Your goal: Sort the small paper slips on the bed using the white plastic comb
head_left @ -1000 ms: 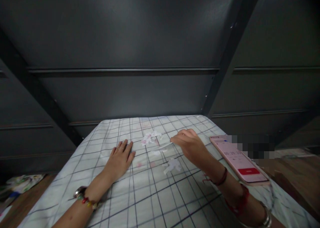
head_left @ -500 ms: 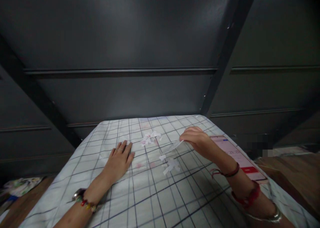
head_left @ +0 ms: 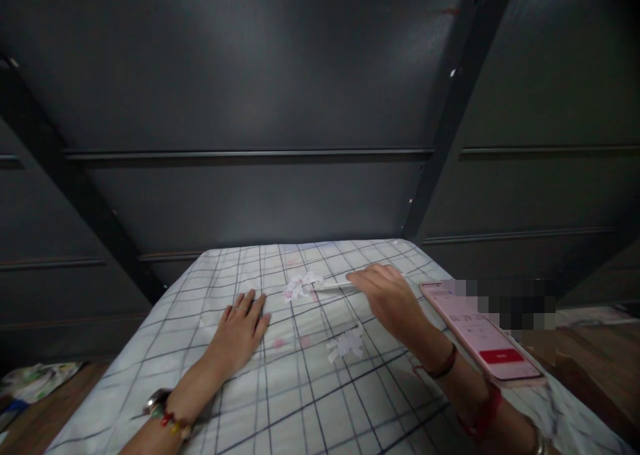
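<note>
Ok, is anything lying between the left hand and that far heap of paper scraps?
Nothing visible does. The left hand lies flat on the checked sheet, and only bare sheet shows between its fingertips and the far scrap heap. The right hand holds a white strip that comes in from the heap's other side.

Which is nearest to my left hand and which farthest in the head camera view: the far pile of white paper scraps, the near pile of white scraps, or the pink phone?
From the left hand:
1. Far pile of white paper scraps, just ahead and to its right.
2. Near pile of white scraps, further right, at mid-cloth.
3. Pink phone, at the right edge, beyond the right hand.
</note>
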Demonstrator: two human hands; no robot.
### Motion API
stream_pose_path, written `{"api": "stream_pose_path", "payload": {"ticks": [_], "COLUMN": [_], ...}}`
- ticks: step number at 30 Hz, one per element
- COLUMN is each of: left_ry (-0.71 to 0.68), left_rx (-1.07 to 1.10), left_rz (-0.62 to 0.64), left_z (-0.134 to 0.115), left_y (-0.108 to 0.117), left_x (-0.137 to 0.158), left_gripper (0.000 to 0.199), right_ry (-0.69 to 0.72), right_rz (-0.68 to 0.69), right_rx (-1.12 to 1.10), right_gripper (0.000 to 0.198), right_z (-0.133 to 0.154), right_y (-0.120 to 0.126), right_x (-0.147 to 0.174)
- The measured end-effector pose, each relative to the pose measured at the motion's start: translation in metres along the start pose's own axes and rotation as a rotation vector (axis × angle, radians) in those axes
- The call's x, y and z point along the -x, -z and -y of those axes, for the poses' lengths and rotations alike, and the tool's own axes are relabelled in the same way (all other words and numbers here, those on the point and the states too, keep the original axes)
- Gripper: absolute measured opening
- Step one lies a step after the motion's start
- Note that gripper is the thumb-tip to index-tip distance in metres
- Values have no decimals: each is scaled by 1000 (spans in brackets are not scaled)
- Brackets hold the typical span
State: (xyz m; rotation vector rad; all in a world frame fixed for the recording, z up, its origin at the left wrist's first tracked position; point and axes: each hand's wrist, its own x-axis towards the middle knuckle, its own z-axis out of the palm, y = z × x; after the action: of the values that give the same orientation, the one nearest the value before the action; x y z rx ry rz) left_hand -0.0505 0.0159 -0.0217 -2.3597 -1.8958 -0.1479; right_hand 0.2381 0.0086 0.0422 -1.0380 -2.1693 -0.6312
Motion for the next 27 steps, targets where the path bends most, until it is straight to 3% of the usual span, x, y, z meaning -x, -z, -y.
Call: {"api": "stream_pose_path", "payload": {"ticks": [10, 18, 22, 27], "left_ry": [8, 0, 6, 11], "left_rx": [14, 18, 22, 10], "left_rz": [41, 27, 29, 22], "left_z": [-2, 0, -1, -1], "left_y": [6, 4, 4, 2], "left_x": [0, 1, 1, 1], "left_gripper": [51, 51, 51, 51], "right_ry": [166, -11, -25, 17], "right_rz": [11, -79, -38, 23], "right_rx": [-20, 62, 62, -13], "right_gripper": [29, 29, 30, 36], "right_z": [32, 2, -11, -1], "right_y": [-22, -17, -14, -17], "right_x": [-10, -3, 4, 2]}}
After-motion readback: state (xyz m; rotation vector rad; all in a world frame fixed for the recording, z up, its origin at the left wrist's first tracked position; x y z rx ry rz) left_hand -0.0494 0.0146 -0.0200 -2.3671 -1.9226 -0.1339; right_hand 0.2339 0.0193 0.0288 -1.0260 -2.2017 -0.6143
